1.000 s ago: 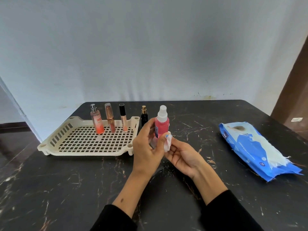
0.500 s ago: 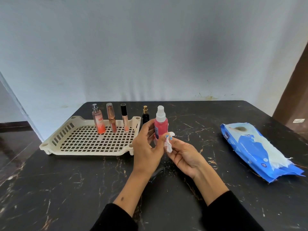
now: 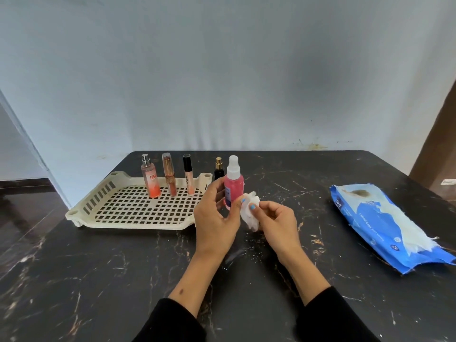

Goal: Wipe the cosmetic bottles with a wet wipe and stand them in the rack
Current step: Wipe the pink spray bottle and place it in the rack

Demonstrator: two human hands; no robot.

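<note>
My left hand (image 3: 217, 218) grips a pink spray bottle (image 3: 233, 185) with a white pump top, held upright above the table. My right hand (image 3: 276, 223) pinches a crumpled white wet wipe (image 3: 250, 212) against the bottle's lower right side. The cream perforated rack (image 3: 128, 215) lies to the left. Three bottles stand along its back edge: a peach spray bottle (image 3: 150, 180), a rose-gold tube (image 3: 169, 177) and a black-capped gloss tube (image 3: 188, 175). A small black bottle with a gold cap (image 3: 218, 169) stands on the table just right of the rack, behind my left hand.
A blue pack of wet wipes (image 3: 385, 225) lies at the right with a wipe sticking out of its torn end. The black marble table (image 3: 98, 280) ends at a pale wall behind. Floor shows past the table's left edge.
The wipe has slid from the bottle's front to its lower right side and bunched up more in my right hand. The bottle stays upright in my left hand.
</note>
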